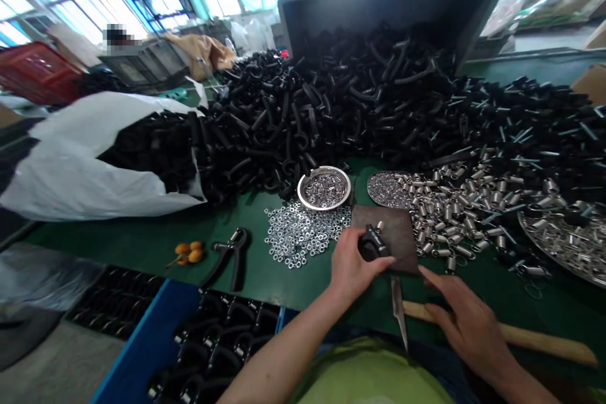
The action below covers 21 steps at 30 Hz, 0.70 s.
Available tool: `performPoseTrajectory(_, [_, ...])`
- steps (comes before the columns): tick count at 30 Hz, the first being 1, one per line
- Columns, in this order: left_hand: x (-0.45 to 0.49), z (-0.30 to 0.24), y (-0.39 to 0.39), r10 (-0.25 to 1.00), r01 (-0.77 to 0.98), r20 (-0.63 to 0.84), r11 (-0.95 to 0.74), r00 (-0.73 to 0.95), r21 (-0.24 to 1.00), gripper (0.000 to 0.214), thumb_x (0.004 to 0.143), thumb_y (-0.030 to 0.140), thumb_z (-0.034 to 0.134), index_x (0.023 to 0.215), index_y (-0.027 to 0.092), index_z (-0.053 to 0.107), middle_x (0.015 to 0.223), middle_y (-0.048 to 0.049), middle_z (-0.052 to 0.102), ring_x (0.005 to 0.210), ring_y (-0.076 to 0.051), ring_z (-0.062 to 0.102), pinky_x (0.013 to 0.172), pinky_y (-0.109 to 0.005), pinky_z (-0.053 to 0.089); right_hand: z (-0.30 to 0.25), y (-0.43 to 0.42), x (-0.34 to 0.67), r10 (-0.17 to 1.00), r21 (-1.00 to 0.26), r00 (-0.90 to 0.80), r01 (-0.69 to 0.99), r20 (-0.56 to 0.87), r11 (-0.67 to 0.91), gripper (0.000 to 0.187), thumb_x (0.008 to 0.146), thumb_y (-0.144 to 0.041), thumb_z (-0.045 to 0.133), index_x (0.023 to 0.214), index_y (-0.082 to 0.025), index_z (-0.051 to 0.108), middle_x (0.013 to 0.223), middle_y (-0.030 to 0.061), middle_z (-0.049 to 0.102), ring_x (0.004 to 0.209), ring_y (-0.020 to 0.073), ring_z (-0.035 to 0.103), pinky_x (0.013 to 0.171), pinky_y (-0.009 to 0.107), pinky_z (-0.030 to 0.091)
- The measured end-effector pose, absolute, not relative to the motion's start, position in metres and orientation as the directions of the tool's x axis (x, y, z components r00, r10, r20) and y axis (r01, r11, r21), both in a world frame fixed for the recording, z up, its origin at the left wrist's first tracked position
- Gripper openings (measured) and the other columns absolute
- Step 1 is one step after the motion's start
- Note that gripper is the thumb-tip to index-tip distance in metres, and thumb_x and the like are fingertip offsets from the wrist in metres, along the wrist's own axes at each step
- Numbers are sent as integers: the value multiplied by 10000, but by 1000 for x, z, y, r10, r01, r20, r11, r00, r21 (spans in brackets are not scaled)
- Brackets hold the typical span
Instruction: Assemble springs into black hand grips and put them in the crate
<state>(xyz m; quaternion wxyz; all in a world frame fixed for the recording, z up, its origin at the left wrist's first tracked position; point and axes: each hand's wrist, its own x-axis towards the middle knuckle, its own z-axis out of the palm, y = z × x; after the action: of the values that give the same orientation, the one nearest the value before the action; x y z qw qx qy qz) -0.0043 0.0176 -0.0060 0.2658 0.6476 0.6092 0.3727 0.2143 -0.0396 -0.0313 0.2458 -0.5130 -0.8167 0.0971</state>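
Note:
My left hand (351, 267) is closed round a black hand-grip part (372, 243) with a metal spring end, holding it on a dark brown plate (395, 233) on the green table. My right hand (466, 315) lies flat with its fingers stretched out over a long wooden handle (544, 342) near the table's front edge. A thin metal blade (398, 314) points down between my two hands.
A steel bowl (324, 189) of small metal parts stands behind a heap of nuts (296, 237). Springs (454, 214) spread to the right. A big pile of black handles (360, 101) spills from a dark crate. A finished hand grip (227, 257) and orange fruits (188, 252) lie at the left.

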Motion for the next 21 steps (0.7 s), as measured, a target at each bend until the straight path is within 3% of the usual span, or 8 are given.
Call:
performPoseTrajectory(1, [1,-2,12,990,557,143,-113,-11,823,546,614,467,757,1022,185,529,1009,-57,577,943,-213,555,822,-353,461,-26,-29,200,916,-517,-291,759,277,397,467,911,-342,416,1355,-208,363,1036,69,642,879,174,621,749,304,505])
performPoseTrajectory(3, [8,4,4,991,504,120,-136,64,853,484,654,386,742,1046,186,539,1014,-54,589,936,-202,564,811,-335,474,-15,-8,174,948,-636,-204,704,245,317,417,918,-341,389,1309,-196,411,1082,73,642,911,162,630,772,286,509])
performPoseTrajectory(6, [-1,11,6,958,479,119,-234,260,846,463,690,272,711,1120,203,554,1044,-44,611,940,-188,580,815,-305,488,-2,21,155,954,-637,-181,712,241,296,294,907,-363,399,1091,-229,585,1098,52,658,997,187,620,846,309,484])
performPoseTrajectory(8, [-26,16,23,950,544,141,-277,278,792,419,720,258,685,1122,217,576,1047,-31,627,932,-179,589,817,-289,493,1,37,158,959,-584,-199,762,201,281,274,883,-391,434,1023,-254,624,1028,31,690,903,202,658,760,309,505])
performPoseTrajectory(11, [-85,29,69,976,723,205,-191,70,664,275,804,267,591,1074,220,607,1081,-37,626,984,-192,576,872,-307,471,-1,53,172,969,-397,-226,884,97,245,256,844,-430,477,973,-285,644,796,5,719,648,224,676,532,311,477])
performPoseTrajectory(14, [-155,43,125,958,790,236,-15,-165,613,248,839,227,512,1065,193,608,1149,-90,580,1122,-239,499,978,-373,389,-7,60,178,959,-215,-280,934,49,284,232,861,-387,434,895,-290,642,681,-7,699,582,237,667,466,307,425])
performPoseTrajectory(17, [-216,52,169,885,781,229,204,-405,591,315,812,184,512,1119,161,578,1263,-143,495,1232,-288,395,1037,-431,292,-13,62,176,948,-150,-309,937,72,317,234,869,-343,406,832,-275,627,715,-4,707,596,232,674,461,303,412])
performPoseTrajectory(21, [-267,53,196,743,639,124,464,-658,613,404,728,186,598,1122,102,560,1194,-222,527,1189,-381,421,946,-522,324,-16,61,171,951,-126,-296,944,92,306,226,866,-335,403,826,-274,617,705,-7,709,566,222,670,437,295,390])
